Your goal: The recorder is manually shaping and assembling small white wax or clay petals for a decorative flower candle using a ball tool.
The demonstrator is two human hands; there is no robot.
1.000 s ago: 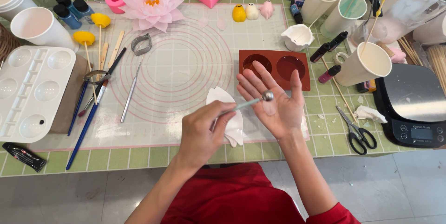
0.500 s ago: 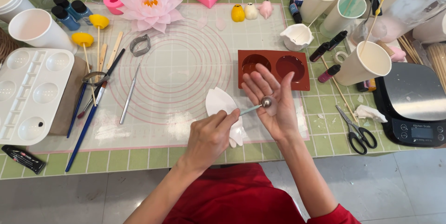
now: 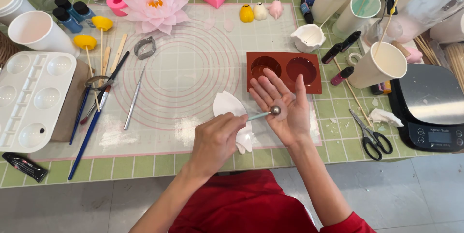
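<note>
A thin pale pink petal [image 3: 285, 112] lies flat in the open palm of the right hand [image 3: 282, 110], fingers spread and pointing away, holding nothing by grip; the petal is faint and its edge is hard to trace; the steel ball of a ball tool [image 3: 274, 111] presses on it near the middle of the palm; the left hand [image 3: 217, 139] is closed round the tool's light handle, which runs from its fingers to the ball; under and between the hands a few white petal-shaped pieces [image 3: 231, 106] lie on the clear mat [image 3: 188, 69] with its printed pink rings, beside smears of white powder [image 3: 186, 129]

Judged from how things lie, the shaping of single petals is in hand and far from over: a finished pink lotus flower [image 3: 155, 6] sits at the far edge of the mat, so one bloom is already made, while the white pieces look not yet thinned or curled, and nothing is assembled near the hands

Beyond the palm stands a brown two-cavity mould [image 3: 284, 71]; to the person's left lie a metal cutter [image 3: 145, 48], a thin steel tool [image 3: 134, 98], brushes [image 3: 92, 117] and a white palette [image 3: 31, 98]; to the right are paper cups [image 3: 378, 65], scissors [image 3: 369, 136] and a kitchen scale [image 3: 430, 107], all on a green cutting mat [image 3: 338, 141]
</note>
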